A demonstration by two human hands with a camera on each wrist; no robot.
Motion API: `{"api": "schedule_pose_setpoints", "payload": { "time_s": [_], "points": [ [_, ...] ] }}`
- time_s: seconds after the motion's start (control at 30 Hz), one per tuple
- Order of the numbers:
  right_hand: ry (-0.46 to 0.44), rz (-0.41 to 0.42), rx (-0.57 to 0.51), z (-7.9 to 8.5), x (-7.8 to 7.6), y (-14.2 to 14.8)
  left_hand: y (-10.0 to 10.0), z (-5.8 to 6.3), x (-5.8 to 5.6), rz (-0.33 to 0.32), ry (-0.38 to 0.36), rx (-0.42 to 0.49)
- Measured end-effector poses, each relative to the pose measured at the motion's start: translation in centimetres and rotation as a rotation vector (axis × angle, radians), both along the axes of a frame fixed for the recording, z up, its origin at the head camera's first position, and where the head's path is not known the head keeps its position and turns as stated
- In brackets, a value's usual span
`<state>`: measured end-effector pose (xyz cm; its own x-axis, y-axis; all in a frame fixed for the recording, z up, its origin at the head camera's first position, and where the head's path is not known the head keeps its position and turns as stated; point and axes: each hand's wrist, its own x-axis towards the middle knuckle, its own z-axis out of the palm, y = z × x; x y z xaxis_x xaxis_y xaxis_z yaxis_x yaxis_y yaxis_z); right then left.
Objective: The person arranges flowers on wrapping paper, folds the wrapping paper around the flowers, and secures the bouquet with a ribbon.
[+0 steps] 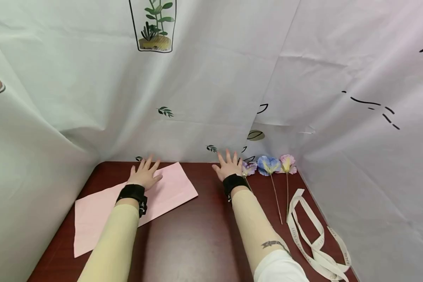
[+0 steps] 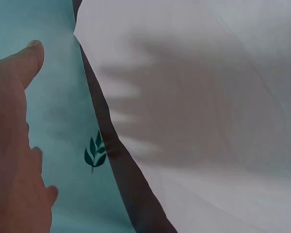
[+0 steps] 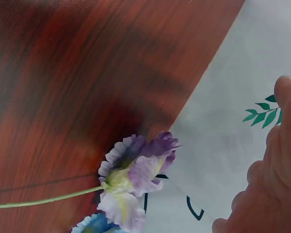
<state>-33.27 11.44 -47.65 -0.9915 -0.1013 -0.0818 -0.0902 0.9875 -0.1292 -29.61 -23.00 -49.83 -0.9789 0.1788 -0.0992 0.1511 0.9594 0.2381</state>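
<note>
Fingers spread, my left hand (image 1: 143,177) is over the far edge of a pink sheet (image 1: 174,186) in the head view; it holds nothing. The left wrist view shows the hand's shadow falling on the sheet (image 2: 223,116). My right hand (image 1: 229,167), also with fingers spread and nothing in it, is near the table's back edge. Just beside it lies a purple artificial flower (image 3: 131,179), partly hidden by that hand in the head view. To its right are a blue flower (image 1: 269,165) and a pink flower (image 1: 287,163), both on long thin stems.
A loosely looped white ribbon (image 1: 317,246) with printed lettering lies along the right edge of the dark red wooden table (image 1: 187,243). White cloth (image 1: 211,90) with plant prints hangs behind the table and at both sides.
</note>
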Motion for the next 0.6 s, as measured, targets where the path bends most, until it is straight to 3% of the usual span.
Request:
{"api": "schedule_pose_setpoints", "payload": {
  "time_s": [0.33,0.47,0.6],
  "points": [
    [-0.025,0.101,-0.265,-0.5,-0.1,1.7,-4.3,-1.4,2.1,-0.051,0.059,0.228],
    [-0.020,0.139,-0.309,-0.6,1.0,2.6,-6.6,-2.6,4.0,-0.016,0.054,0.262],
    [-0.028,0.189,-0.321,-1.4,2.1,2.9,-9.5,-3.9,6.7,0.052,0.021,0.286]
  ]
}}
